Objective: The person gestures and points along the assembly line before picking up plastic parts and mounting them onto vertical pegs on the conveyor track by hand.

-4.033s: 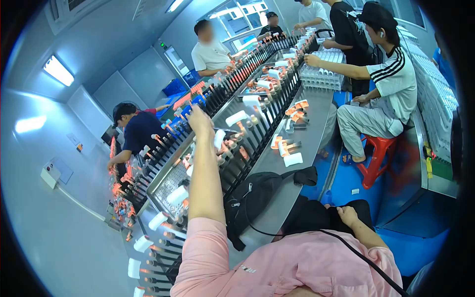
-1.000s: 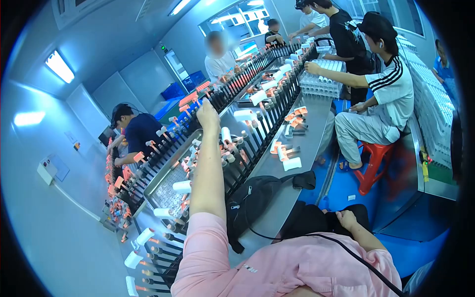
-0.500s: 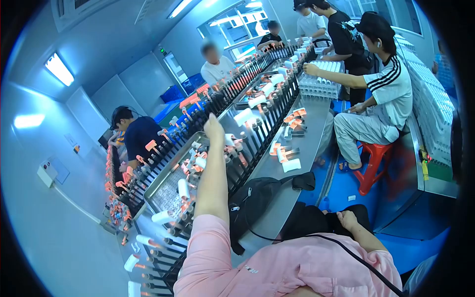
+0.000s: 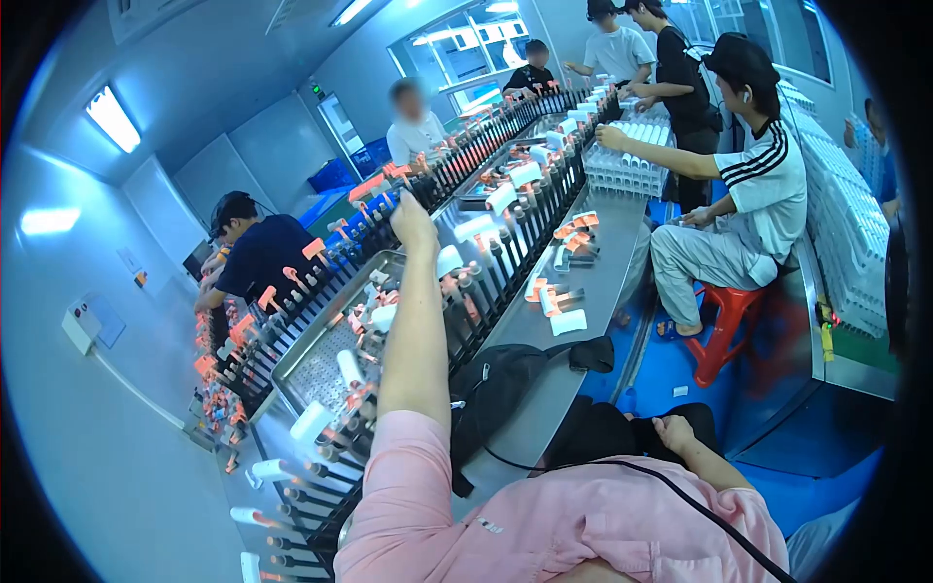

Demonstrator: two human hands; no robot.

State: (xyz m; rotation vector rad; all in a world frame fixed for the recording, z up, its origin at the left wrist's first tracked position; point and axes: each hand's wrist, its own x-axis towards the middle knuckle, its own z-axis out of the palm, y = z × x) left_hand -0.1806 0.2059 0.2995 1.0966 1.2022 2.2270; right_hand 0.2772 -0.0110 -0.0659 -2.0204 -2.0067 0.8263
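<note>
My left hand (image 4: 413, 225) is stretched across the conveyor line to the far row of posts, its fingers closed together at the tips; what they hold, if anything, is too small to make out. Orange pieces (image 4: 313, 248) sit on that far row. Below my forearm lies a metal tray (image 4: 326, 377) with loose orange and white pieces in it. White caps (image 4: 475, 228) top the nearer row of black posts. Down in my lap rests my right hand (image 4: 673, 434), fingers curled in; whether anything is inside cannot be seen.
A black bag (image 4: 501, 389) lies on the metal ledge by my arm, with loose orange pieces (image 4: 539, 290) and a white piece (image 4: 569, 322) beyond it. A co-worker on a red stool (image 4: 724, 316) reaches to clear trays (image 4: 627, 177). More trays (image 4: 850, 228) are stacked right.
My left hand has moved slightly up and left, closer to the far row. The posts and their pieces have shifted along the line toward the lower left. My right hand stays in my lap.
</note>
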